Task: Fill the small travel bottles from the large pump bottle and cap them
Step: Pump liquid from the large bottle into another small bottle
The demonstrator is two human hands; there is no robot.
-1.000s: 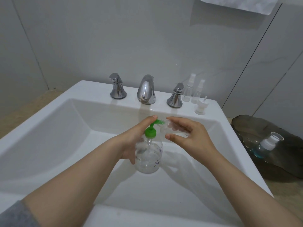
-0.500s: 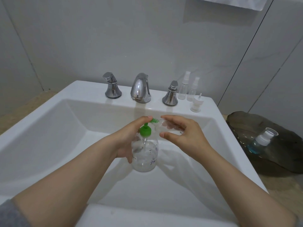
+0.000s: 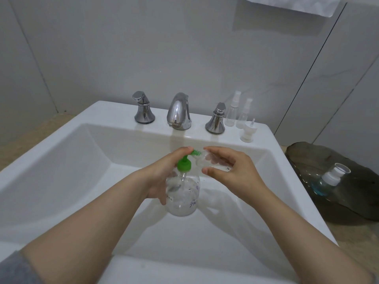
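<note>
A clear pump bottle [image 3: 182,196] with a green pump head [image 3: 184,163] is held over the white sink basin. My left hand [image 3: 164,175] grips its body, with a fingertip on top of the pump. My right hand [image 3: 231,171] holds a small clear travel bottle [image 3: 207,161] on its side, its open mouth at the green spout. On the sink's back ledge, right of the taps, stand two capped clear spray bottles [image 3: 230,111], [image 3: 244,114]. A loose white spray cap [image 3: 248,133] sits in front of them.
A chrome faucet [image 3: 178,112] with two handles [image 3: 143,108], [image 3: 217,119] lines the back of the sink [image 3: 61,160]. A dark glass dish [image 3: 332,181] on the right counter holds a bottle with blue liquid [image 3: 328,179]. A white towel [image 3: 293,4] hangs above.
The view has shifted slightly. Both hands stay at the pump bottle, with the small bottle still at the spout.
</note>
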